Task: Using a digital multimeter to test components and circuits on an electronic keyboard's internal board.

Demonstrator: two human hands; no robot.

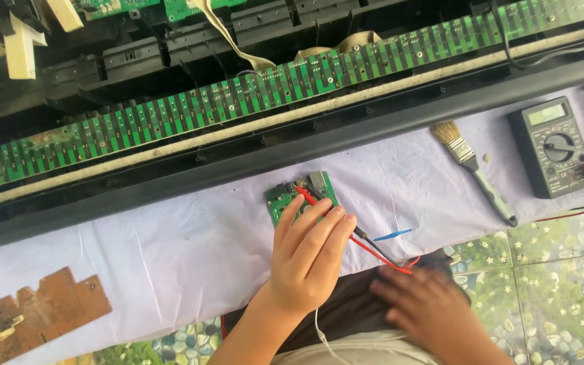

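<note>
Probing in progress | left hand (309, 260) closed on red and black probes (346, 226), tips on small green board (302, 196) – centre of white cloth (170, 257) | right hand (427, 304) blurred, grip undeterminable, near | multimeter (554, 145) far right, wired – keyboard chassis (238, 155) open, unassembled

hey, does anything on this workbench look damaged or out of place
Yes. The opened keyboard has its keys off, baring the long green contact board. A brown circuit board at the cloth's lower left has a jagged, broken-looking outline. The left hand holds both probes on the small green board.
</note>
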